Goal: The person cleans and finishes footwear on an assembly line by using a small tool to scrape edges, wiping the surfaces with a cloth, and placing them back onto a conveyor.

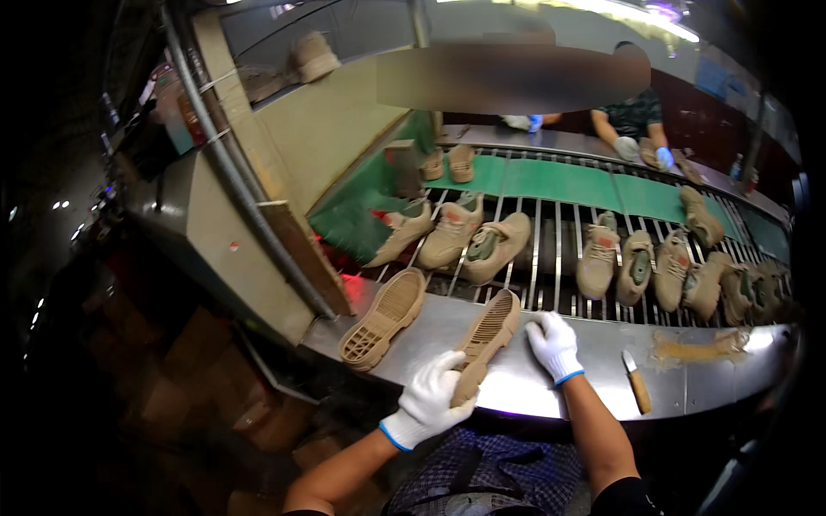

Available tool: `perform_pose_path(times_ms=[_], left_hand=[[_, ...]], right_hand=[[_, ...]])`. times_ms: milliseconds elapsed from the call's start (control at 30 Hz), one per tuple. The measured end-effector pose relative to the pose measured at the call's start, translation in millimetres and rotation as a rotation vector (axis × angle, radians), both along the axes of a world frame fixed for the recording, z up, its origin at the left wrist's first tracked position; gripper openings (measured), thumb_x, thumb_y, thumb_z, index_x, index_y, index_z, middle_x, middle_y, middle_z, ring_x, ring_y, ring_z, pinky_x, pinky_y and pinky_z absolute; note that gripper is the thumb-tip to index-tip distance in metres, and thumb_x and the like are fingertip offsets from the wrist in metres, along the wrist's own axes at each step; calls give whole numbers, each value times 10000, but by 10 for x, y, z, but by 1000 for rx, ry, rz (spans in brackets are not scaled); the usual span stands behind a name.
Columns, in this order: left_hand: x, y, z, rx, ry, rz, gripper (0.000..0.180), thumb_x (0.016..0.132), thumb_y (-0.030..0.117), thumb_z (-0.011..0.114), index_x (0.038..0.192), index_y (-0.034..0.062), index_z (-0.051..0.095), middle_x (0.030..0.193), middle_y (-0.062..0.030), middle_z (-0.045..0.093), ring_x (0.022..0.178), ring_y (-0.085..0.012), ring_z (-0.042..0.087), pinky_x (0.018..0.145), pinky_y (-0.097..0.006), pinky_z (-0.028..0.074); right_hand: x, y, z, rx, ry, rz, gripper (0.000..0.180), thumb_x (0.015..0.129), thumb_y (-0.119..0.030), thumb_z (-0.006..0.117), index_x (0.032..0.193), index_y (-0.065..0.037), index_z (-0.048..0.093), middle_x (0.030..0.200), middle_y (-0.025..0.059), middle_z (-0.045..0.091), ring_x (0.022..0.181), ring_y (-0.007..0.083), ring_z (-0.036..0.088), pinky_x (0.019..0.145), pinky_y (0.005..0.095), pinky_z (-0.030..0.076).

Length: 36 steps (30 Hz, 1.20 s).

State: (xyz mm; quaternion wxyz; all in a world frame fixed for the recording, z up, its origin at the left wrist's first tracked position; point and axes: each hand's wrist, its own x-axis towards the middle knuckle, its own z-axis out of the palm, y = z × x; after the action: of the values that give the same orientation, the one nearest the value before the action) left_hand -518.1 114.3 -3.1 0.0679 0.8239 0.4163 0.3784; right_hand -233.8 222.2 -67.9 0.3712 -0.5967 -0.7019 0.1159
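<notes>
My left hand (430,397), in a white glove with a blue cuff, grips the heel end of a tan shoe sole (489,331). The sole is tilted, its ridged inner face turned up. Beside it, to the left, another tan sole (385,318) lies on the metal ledge, with a grid pattern at its near end. My right hand (555,344), gloved alike, is over the ledge to the right of the held sole, fingers loosely bent and apart, with nothing visible in it. A knife (637,384) with a wooden handle lies on the ledge to its right.
Several tan shoes (595,262) stand on a conveyor of metal bars (538,249) beyond the ledge (594,335). Green sheeting (559,181) runs along its far side. A large box-like machine housing (335,120) rises at left. Across the conveyor, a co-worker's gloved hands (626,149) handle shoes.
</notes>
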Motion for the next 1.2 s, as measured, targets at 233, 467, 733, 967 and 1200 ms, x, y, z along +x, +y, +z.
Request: perform_pose_path(times_ms=[233, 467, 733, 967, 1200], left_hand=[[235, 215, -149, 45, -160, -194, 361, 799, 276, 908, 991, 19, 744, 1256, -241, 701, 1137, -443, 697, 971, -516, 578], [192, 362, -791, -131, -353, 53, 244, 882, 255, 822, 957, 32, 758, 1052, -211, 763, 916, -364, 755, 812, -441, 612], [298, 402, -753, -65, -306, 224, 156, 839, 219, 825, 868, 78, 765, 987, -156, 790, 836, -333, 773, 755, -426, 629], [286, 406, -758, -67, -207, 232, 168, 829, 236, 817, 854, 77, 768, 977, -119, 781, 848, -330, 754, 766, -426, 610], [281, 439, -754, -16, -203, 211, 152, 868, 233, 800, 857, 92, 744, 979, -132, 770, 827, -335, 745, 734, -441, 600]], right_hand=[[332, -506, 171, -135, -38, -56, 262, 998, -308, 634, 1188, -165, 743, 1140, 147, 730, 1090, 380, 706, 974, 475, 562], [856, 266, 433, -364, 1, -322, 733, 924, -431, 718, 1522, -53, 522, 1383, 292, 650, 1280, 431, 642, 1104, 473, 508], [1582, 2041, 109, -436, -80, -789, 1037, 706, -560, 851, 1420, 72, 442, 1402, 330, 602, 1266, 460, 655, 1108, 487, 529], [1609, 2159, -113, -51, 242, -831, 689, 983, -578, 669, 1359, -3, 614, 1256, 295, 726, 1212, 477, 674, 1043, 502, 523], [1591, 1580, -64, 33, 997, -400, 382, 1091, -297, 645, 1330, -7, 715, 1209, 73, 754, 1071, 176, 691, 966, 341, 542]])
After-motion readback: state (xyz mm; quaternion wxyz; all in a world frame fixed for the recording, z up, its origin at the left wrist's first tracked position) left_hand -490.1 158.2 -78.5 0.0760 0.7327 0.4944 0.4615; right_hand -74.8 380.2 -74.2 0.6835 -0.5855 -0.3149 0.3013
